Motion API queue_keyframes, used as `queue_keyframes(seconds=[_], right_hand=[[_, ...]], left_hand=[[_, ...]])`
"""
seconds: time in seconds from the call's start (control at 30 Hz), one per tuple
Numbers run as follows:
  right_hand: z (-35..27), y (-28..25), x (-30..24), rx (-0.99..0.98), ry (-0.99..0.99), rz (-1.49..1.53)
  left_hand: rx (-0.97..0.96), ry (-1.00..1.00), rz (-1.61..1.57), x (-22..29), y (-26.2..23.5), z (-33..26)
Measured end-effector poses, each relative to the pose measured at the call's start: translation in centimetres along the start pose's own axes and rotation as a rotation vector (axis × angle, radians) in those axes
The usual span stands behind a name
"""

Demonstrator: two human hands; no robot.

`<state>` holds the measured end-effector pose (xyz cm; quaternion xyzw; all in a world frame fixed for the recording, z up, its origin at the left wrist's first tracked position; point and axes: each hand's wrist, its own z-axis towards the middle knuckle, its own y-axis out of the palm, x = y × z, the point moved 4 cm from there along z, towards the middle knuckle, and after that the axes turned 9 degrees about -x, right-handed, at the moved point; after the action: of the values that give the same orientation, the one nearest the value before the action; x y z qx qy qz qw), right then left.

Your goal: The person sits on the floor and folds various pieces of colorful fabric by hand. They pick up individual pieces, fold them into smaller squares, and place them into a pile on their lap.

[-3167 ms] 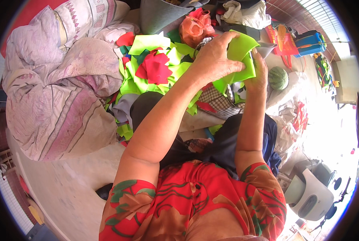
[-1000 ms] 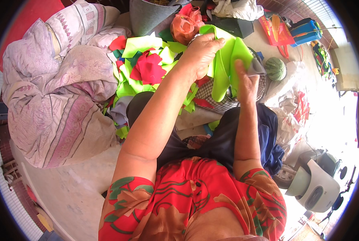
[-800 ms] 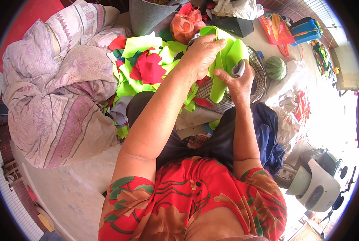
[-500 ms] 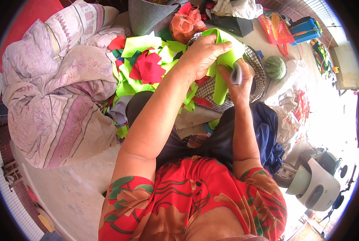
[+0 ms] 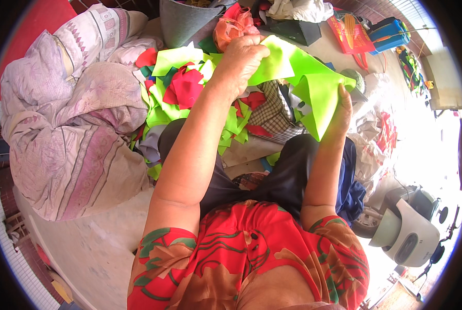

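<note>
My left hand [image 5: 241, 59] grips the upper edge of a bright lime-green piece of fabric [image 5: 306, 82], held up in front of me. My right hand [image 5: 342, 106] holds the same piece at its right side, fingers behind the cloth, so the fabric hangs stretched between both hands. Below it lies a heap of green and red fabric scraps [image 5: 187, 85] and a checked cloth [image 5: 272, 113] on my lap.
A large pale pink and lilac quilt bundle [image 5: 71, 129] lies at the left. A grey bucket [image 5: 182, 20] and an orange bag [image 5: 231, 26] stand at the back. A scooter [image 5: 406, 227] is at the lower right. Coloured clutter covers the floor at the right.
The green fabric has been unfolded and spread wider. My right hand moved right and down along its edge; my left hand stayed at the top.
</note>
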<state>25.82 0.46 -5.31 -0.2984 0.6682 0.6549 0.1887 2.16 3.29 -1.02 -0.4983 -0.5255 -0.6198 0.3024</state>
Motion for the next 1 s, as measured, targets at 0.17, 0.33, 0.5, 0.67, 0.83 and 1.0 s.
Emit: queue_keyframes(seconds=[0.17,0.33,0.5,0.67,0.83,1.0], right_hand=[[-0.3,-1.5,-1.4,0.117,-0.004,-0.228],[0.1,-0.6,1.4,0.136,0.009,-0.326],[0.0,1.0,5.0,0.028,0.121,-0.083],[-0.3,2.5,5.6,-0.010,0.081,0.127],[0.9,1.1,4.6,-0.011,-0.006,-0.136],[2.6,1.7,0.8,0.067,-0.156,-0.368]], left_hand=[[0.108,0.049,0.280,0.9,0.2,-0.4],[-0.153,0.326,0.737,0.4,1.5,0.4],[-0.409,0.097,0.866,-1.0,4.1,0.0],[-0.515,0.165,0.950,-1.4,4.5,-0.3],[-0.650,-0.021,0.792,-0.5,4.7,-1.1],[-0.405,0.027,0.480,0.5,3.4,-0.6]])
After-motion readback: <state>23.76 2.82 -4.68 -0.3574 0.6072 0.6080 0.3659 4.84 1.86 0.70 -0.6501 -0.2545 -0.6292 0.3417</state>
